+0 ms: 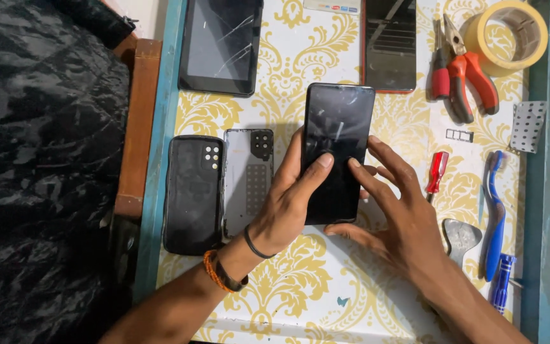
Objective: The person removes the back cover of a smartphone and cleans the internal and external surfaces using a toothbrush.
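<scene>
- The left hand [288, 200] grips a black phone [335, 153] from its left edge; the thumb lies on the dark glass and the other fingers are hidden behind the phone.
- The right hand [396, 216] touches the same phone from the right side: the forefinger tip rests on the glass, very near the left thumb, and the right thumb is under the lower right corner. The fingers are spread, not closed around the phone.
- The phone is between the two hands, screen up, above the table [300, 299] with the yellow flower pattern.
- Just left of the left hand lie a grey back cover [247, 185] with camera holes, and beyond it a black phone case [193, 194].
- Just right of the right hand lies a small red screwdriver [437, 173]; further right are a blue toothbrush [495, 216] and a blue screwdriver [501, 280].
- Beyond the fingers, far from the person, are a tablet [221, 44] with cracked glass, a second phone [389, 44] with a red edge, red pliers [463, 73] and a roll of tape [507, 32].
</scene>
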